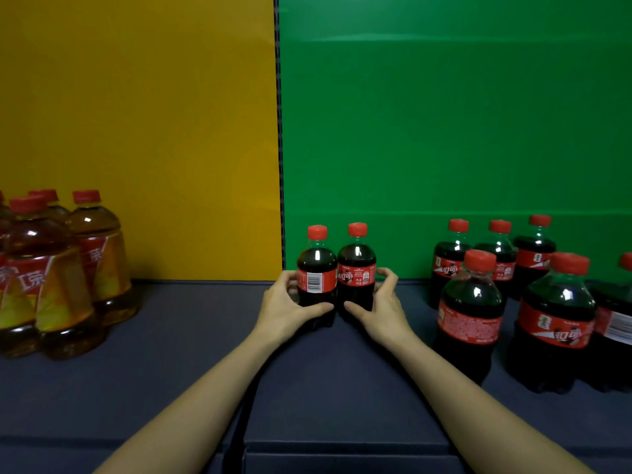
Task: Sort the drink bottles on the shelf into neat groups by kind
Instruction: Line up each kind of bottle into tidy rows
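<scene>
On the far left stand the tea bottles (51, 275), all close together in front of the yellow board (136, 114). They are one kind, so they make one group. There is a wide bit of bare shelf (171, 354) beside them.

In the middle, the left hand (287, 309) is wrapped round the left cola (316, 271), low down, with the thumb in front. Right next to it, the right hand (379, 306) is wrapped round the right cola (356, 268) the same way. The two bottles stand up straight and touch side by side, near the back of the shelf, just where the green board (444, 114) starts. Holding one in each hand lets both move at once and keeps them from tipping.

On the right is the cola group (472, 302), a loose bunch of the same red-capped bottles. The two held colas are apart from it. I think they belong over there, so they likely need to slide right.
</scene>
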The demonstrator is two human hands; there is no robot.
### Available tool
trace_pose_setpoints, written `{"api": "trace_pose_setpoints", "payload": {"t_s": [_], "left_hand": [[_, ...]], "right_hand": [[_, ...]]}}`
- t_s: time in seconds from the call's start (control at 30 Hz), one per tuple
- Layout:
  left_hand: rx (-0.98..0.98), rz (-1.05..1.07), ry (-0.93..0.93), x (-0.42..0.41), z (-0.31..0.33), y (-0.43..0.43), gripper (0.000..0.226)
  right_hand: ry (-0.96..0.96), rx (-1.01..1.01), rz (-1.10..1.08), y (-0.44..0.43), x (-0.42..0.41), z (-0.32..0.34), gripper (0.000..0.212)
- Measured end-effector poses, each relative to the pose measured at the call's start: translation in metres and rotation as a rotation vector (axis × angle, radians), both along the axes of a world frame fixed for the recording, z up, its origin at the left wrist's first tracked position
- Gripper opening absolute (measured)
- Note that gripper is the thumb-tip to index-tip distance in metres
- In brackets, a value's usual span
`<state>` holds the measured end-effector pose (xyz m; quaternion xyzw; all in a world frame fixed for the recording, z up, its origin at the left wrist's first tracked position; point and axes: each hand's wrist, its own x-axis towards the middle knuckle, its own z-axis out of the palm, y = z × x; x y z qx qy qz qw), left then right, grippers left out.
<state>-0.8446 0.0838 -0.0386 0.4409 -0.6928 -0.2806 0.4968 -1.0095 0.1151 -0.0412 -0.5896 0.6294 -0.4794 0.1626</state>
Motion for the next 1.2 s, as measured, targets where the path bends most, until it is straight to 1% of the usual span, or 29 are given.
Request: {"api": "trace_pose_setpoints", "payload": {"t_s": [0.1, 0.13, 0.2, 0.27, 0.33, 0.4, 0.47, 0.5, 0.53, 0.6, 0.63, 0.67, 0.7, 0.77, 0.83, 0.87, 0.9, 0.97, 1.0, 1.03, 1.13, 1.2], "left_hand": [[0.017, 0.036, -0.023, -0.002, -0.002, -0.004, 0.065], [0.056, 0.012, -0.018, -0.001, -0.002, -0.005, 0.066], [0.148, -0.069, 0.034, 0.002, -0.001, -0.006, 0.060], [0.190, -0.136, 0.074, 0.005, 0.000, -0.006, 0.060], [0.175, -0.140, 0.086, 0.006, -0.001, -0.009, 0.065], [0.133, -0.091, 0.065, 0.004, -0.003, -0.009, 0.066], [0.104, -0.044, 0.012, 0.002, -0.004, -0.007, 0.072], [0.117, -0.053, -0.018, 0.001, -0.004, -0.006, 0.075], [0.151, -0.084, -0.026, 0.001, -0.003, -0.005, 0.074], [0.217, -0.177, -0.002, 0.004, 0.001, -0.001, 0.059], [0.226, -0.204, 0.005, 0.006, 0.002, -0.001, 0.054], [0.208, -0.210, 0.009, 0.008, 0.003, -0.002, 0.053], [0.189, -0.197, 0.018, 0.009, 0.002, -0.003, 0.056], [0.143, -0.138, 0.024, 0.009, 0.001, -0.003, 0.070], [0.121, -0.080, -0.031, 0.006, 0.000, 0.000, 0.087], [0.124, -0.077, -0.051, 0.004, 0.000, 0.002, 0.091], [0.155, -0.105, -0.038, 0.003, 0.001, 0.005, 0.088], [0.225, -0.203, 0.006, 0.004, 0.003, 0.008, 0.070], [0.231, -0.234, 0.011, 0.006, 0.003, 0.008, 0.063], [0.213, -0.241, -0.001, 0.007, 0.001, 0.007, 0.061], [0.134, -0.212, 0.033, 0.006, -0.003, 0.004, 0.073], [0.125, -0.187, 0.019, 0.003, -0.004, 0.004, 0.078]], "right_hand": [[-0.005, -0.007, 0.007, 0.001, 0.001, -0.004, 0.079], [-0.003, -0.015, -0.001, 0.002, 0.000, -0.005, 0.080], [0.003, -0.040, -0.021, 0.006, -0.001, -0.007, 0.080], [0.005, -0.063, -0.025, 0.009, -0.002, -0.007, 0.080], [0.008, -0.069, -0.041, 0.009, -0.001, -0.007, 0.085], [0.014, -0.073, -0.080, 0.005, 0.000, -0.005, 0.088], [0.011, -0.071, -0.092, 0.002, -0.001, -0.003, 0.087], [0.002, -0.068, -0.079, 0.001, -0.001, -0.003, 0.085], [-0.014, -0.061, -0.056, 0.001, -0.002, -0.003, 0.084], [-0.052, -0.047, -0.007, 0.003, -0.004, -0.002, 0.081], [-0.068, -0.045, 0.013, 0.004, -0.005, -0.002, 0.080], [-0.079, -0.046, 0.030, 0.006, -0.005, -0.002, 0.079], [-0.085, -0.047, 0.043, 0.006, -0.005, -0.002, 0.079], [-0.091, -0.047, 0.058, 0.008, -0.004, -0.003, 0.078], [-0.092, -0.051, 0.065, 0.009, -0.004, -0.004, 0.078], [-0.091, -0.052, 0.070, 0.009, -0.004, -0.003, 0.077], [-0.091, -0.049, 0.075, 0.010, -0.003, -0.003, 0.077], [-0.093, -0.041, 0.087, 0.011, -0.003, -0.003, 0.077], [-0.094, -0.039, 0.092, 0.012, -0.002, -0.003, 0.077], [-0.092, -0.041, 0.094, 0.013, -0.002, -0.003, 0.077], [-0.084, -0.047, 0.101, 0.015, -0.002, -0.003, 0.076], [-0.088, -0.049, 0.110, 0.017, -0.002, -0.003, 0.076]]}}
